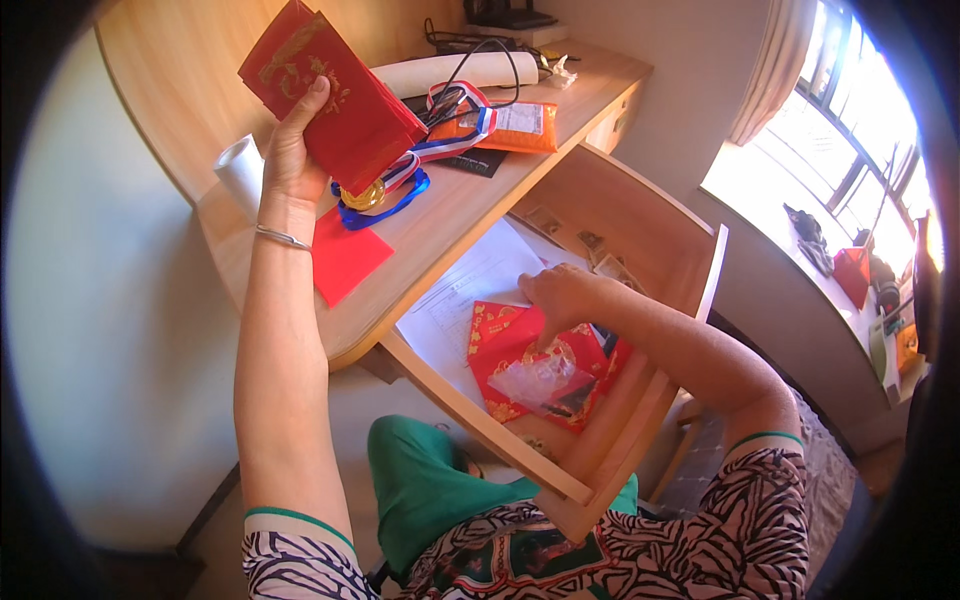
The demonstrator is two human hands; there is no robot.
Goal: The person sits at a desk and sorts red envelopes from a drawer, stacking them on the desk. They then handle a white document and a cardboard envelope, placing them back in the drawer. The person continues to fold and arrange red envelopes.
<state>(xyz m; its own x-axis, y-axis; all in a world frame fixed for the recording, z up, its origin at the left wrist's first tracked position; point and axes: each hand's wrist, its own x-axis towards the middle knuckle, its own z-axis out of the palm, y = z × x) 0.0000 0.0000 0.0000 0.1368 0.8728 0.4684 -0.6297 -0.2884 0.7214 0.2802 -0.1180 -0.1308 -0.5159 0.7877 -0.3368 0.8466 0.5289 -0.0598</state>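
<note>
Your left hand [297,150], 10 o'clock in view, has a firm grip on the red stack [335,110], raised over the desk [440,220]. Thumb flat on the front face, fingers out of sight behind. Stack tilts toward 11, edges slightly fanned.

Handling, my read: light, stiff card, glossy, so pieces could slide over each other. Corners would crease easily. Best hold: pinch across the full thickness near mid-edge, thumb on the face, which is about what you've got.

Your right hand [570,300], 3 o'clock just off centre, is in the open drawer [640,200], fingers curled down over the contents. Can't tell if it's pinching anything. Under and at 7 from it: loose envelopes [505,345], red with gold print, overlapping. Thin and floppier, I'd guess; lift by a free edge. Clear bag [540,382] lies on them, looks soft and slippery. White papers [460,275] at 9, small slips [613,270] at 2.

On the desk, clocked from the left hand: medal [362,196] at 4 with ribbons, a flat red sheet [350,260] at 5, white roll [240,170] at 8, orange pack [530,128] at 3, long white tube [460,75] at 2.

Window [850,120] at 2 in view, bright.
</note>
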